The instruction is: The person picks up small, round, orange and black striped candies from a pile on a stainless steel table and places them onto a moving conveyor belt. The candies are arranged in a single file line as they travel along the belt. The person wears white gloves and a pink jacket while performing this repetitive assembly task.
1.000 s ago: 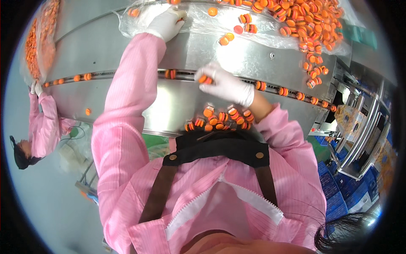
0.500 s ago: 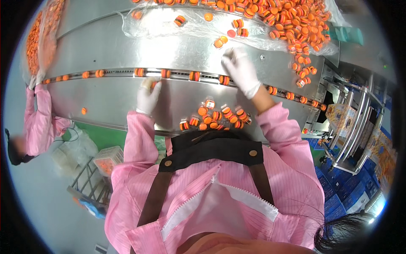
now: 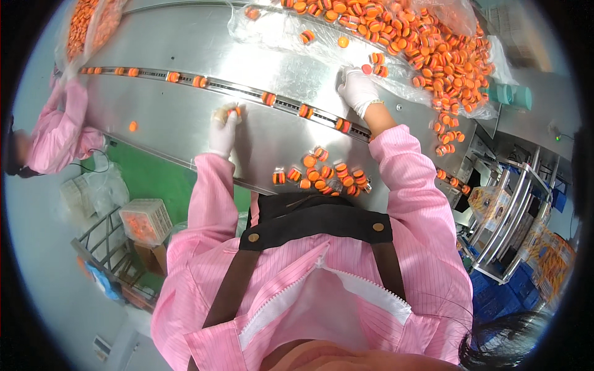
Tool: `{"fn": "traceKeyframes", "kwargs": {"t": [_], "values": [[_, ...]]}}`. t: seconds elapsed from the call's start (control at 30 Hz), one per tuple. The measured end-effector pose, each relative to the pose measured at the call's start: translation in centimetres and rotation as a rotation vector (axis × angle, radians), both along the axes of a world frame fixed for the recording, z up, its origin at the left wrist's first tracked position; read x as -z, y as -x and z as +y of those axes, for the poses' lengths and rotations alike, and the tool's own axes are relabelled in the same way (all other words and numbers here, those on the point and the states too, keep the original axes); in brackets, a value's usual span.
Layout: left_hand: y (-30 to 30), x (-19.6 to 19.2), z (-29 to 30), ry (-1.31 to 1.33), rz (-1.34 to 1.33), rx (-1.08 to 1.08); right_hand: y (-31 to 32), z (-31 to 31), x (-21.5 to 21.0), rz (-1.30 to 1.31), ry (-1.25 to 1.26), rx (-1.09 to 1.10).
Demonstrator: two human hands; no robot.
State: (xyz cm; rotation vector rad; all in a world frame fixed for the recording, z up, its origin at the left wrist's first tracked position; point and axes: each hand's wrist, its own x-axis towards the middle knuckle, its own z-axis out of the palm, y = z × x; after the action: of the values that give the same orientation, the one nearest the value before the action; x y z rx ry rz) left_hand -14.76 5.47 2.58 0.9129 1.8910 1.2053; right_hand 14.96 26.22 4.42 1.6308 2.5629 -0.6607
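Observation:
Small burger-shaped candies in clear wrappers, orange with dark and red layers, lie about a steel table (image 3: 185, 37). My left hand (image 3: 221, 133), in a white glove, is closed just on the near side of the narrow conveyor track (image 3: 247, 94). An orange candy (image 3: 237, 111) shows at its fingertips. Beyond the track, my gloved right hand (image 3: 359, 91) has its fingers curled down onto the table, beside a red-topped candy (image 3: 367, 69). What lies under those fingers is hidden. Spaced candies (image 3: 305, 111) sit along the track.
A big candy heap (image 3: 427, 46) on plastic film fills the far right. A smaller candy pile (image 3: 325, 173) lies close to my apron. At left, a co-worker's pink sleeve (image 3: 65, 114) reaches to a candy-filled bag (image 3: 93, 31). Machine rails (image 3: 516, 213) stand at right.
The whole view has shifted and turned slightly. My right hand has come down over the spot where two loose candies lay, and they no longer show. My left fingers are farther from the track.

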Motion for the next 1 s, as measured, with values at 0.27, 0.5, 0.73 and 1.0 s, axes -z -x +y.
{"fn": "traceKeyframes", "kwargs": {"t": [0.27, 0.5, 0.73, 1.0], "values": [[-3.0, -0.5, 7.6, 0.444, 0.257, 0.318, -2.4, -6.3, -3.8, 0.396, 0.235, 0.096], [-5.7, -3.2, 6.8, 0.295, 0.452, 0.307, -12.0, -15.4, -3.0, 0.28, 0.115, 0.194], [-11.9, -4.6, 3.6, 0.095, 0.243, 0.981, -21.0, -22.5, -1.5, 0.155, 0.073, 0.546], [-15.6, -3.5, 1.5, 0.049, 0.482, 1.207, -21.1, -24.8, -4.3, -0.116, -0.269, 0.456]]}}
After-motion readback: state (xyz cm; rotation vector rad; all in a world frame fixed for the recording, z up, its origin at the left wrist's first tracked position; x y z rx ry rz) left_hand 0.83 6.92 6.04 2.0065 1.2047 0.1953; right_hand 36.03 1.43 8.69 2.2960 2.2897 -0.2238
